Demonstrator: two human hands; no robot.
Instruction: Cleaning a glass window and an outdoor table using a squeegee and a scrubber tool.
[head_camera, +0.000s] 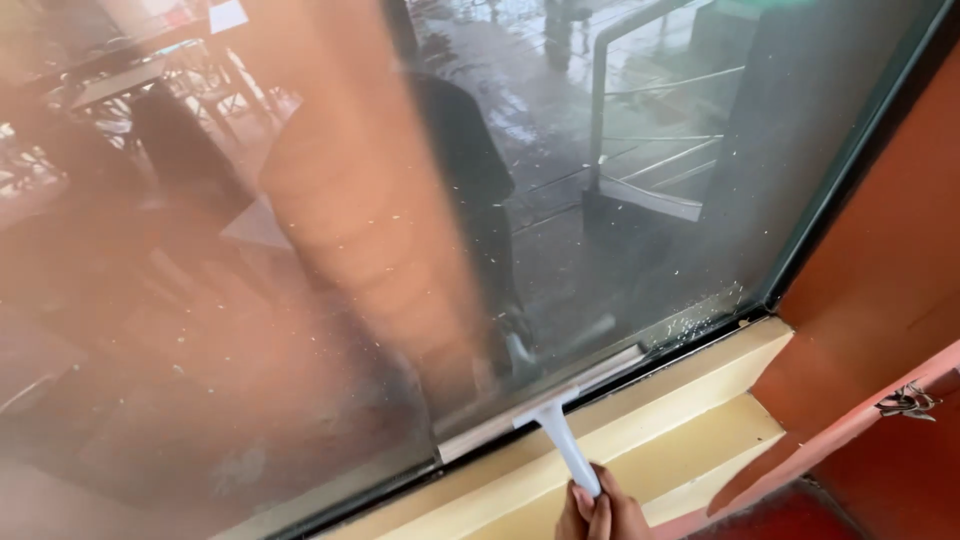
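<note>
The right hand (603, 515), its grip clamped around the white handle's end, holds the squeegee (548, 405) up and away, blade pressed along the window glass (620, 230) just above the sill (690, 385).

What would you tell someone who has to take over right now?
Right hand: fingers wrapped around the end of the white squeegee handle. Which hand this is can't be told for sure; I take it as the right.
Left hand: not in view.
Squeegee blade: pressed against the window glass at its bottom edge, just above the cream sill.
Done: the blade sits at the bottom of the pane.
Left: specks and droplets show on the glass near the lower right corner, and the left part looks hazy.
</note>
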